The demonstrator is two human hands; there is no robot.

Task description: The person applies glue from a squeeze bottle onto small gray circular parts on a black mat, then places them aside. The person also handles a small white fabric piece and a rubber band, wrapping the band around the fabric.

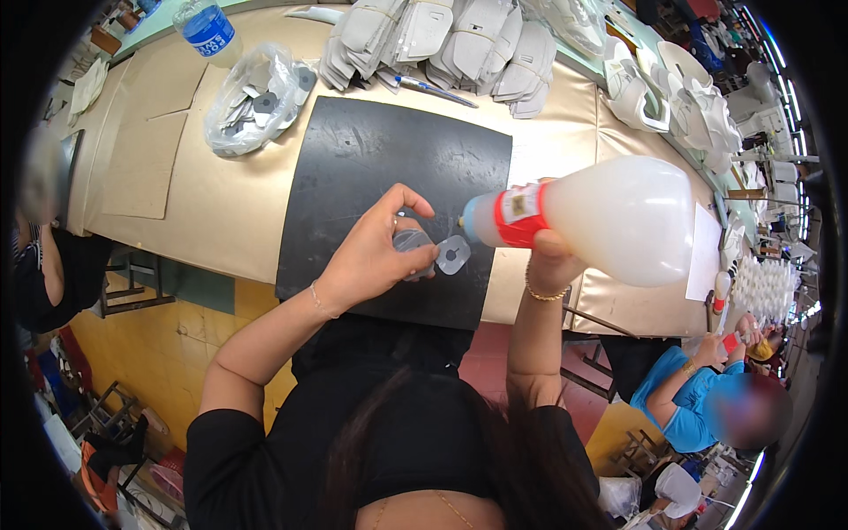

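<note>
My right hand (549, 252) grips a large translucent bottle (623, 221) with a red band and a pale blue neck. The bottle lies tilted on its side in the air, its small nozzle pointing left toward my left hand (375, 252). Between the thumb and fingers of that hand is a small stack of grey pieces (412, 243). Just right of the thumb is one rounded grey piece (454, 254) with a dark centre mark; whether the thumb touches it I cannot tell. Both hands are over a black mat (389, 159).
Beyond the mat lie banded stacks of grey flat pieces (468, 40) and a blue pen (437, 91). A plastic bag (231, 132) of small grey pieces and a water bottle (208, 34) stand at the far left. White shoe uppers (636, 88) line the right. A co-worker in blue (676, 402) sits right.
</note>
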